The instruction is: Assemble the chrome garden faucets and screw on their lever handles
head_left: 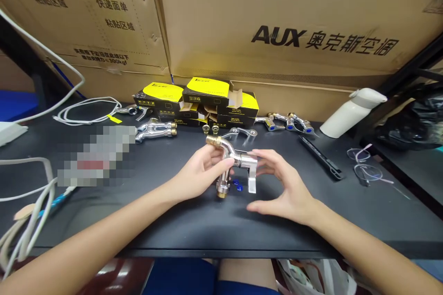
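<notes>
Left hand (200, 170) grip clasping chrome faucet (231, 161), right hand (284, 189) released, fingertips touching its handle (252, 176).

Setting: makeshift packing or assembly station in a storeroom or small workshop. Evidence: black tabletop (194, 225) backed by large cardboard cartons (277, 22) printed with an air-conditioner brand and shipping marks. Small yellow-and-black product boxes (207, 96) stacked at rear, one open. Loose chrome taps (290, 123) lying in groups beside them. White cables (86, 110) at left; white bottle (349, 112) and spectacles (367, 165) at right.
</notes>
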Available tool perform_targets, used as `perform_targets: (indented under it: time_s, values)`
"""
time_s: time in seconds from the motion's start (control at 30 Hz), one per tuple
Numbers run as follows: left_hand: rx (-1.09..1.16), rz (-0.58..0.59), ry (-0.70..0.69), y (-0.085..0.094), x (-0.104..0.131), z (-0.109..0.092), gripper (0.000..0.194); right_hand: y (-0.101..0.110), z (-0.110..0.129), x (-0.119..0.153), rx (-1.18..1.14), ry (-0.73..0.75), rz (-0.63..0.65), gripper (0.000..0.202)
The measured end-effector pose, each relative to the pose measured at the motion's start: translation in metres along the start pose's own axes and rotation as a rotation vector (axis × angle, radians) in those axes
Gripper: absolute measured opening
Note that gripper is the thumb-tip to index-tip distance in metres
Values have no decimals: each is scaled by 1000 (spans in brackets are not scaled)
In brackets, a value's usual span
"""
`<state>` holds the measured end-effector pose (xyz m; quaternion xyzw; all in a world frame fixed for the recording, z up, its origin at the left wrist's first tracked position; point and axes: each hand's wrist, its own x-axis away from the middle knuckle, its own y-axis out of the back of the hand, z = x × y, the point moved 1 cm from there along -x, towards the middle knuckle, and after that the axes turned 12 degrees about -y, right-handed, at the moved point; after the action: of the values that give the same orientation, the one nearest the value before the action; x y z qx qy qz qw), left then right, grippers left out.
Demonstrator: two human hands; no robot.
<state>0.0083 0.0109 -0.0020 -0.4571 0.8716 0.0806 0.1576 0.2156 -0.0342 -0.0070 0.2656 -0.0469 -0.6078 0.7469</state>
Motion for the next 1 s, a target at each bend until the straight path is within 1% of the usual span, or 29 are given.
perform_targets:
  time_s: [0.03, 0.07, 0.17, 0.3, 0.37, 0.4, 0.43, 0.5, 0.6, 0.73, 0.83, 0.93, 1.0]
  values:
    - [17, -5, 24, -1, -1, 1, 22, 0, 2, 1, 123, 115, -43, 75]
    - [10, -6, 45, -3, -1, 1, 21, 0, 4, 2, 228, 218, -82, 74]
    - [-83, 7, 73, -8, 0, 1, 21, -2, 6, 2, 438, 458, -193, 64]
    - [-164, 44, 48, -11, 5, 0, 22, -4, 3, -2, 628, 631, -275, 66]
    - [-233, 83, 19, -11, 7, -2, 21, -4, 2, -4, 634, 687, -278, 63]
    - [-280, 106, 0, -12, 8, -3, 20, -4, 2, -4, 595, 694, -267, 59]
    - [-330, 126, -25, -12, 9, -4, 19, -4, 3, -4, 532, 679, -254, 52]
    - [-420, 164, -95, -12, 11, -7, 18, -4, 4, -2, 371, 600, -243, 39]
    - [-532, 213, -205, -12, 14, -9, 20, -4, 4, 1, 169, 441, -256, 33]
    - [-634, 278, -239, -9, 16, -3, 27, -6, 0, 3, -4, 238, -241, 34]
    - [-684, 299, -265, -8, 17, 3, 29, -9, -2, 2, -133, 104, -176, 40]
    - [-712, 308, -286, -8, 18, 5, 28, -11, -3, 2, -234, 3, -107, 44]
    - [-716, 312, -298, -8, 17, 6, 28, -11, -4, 2, -261, -33, -89, 44]
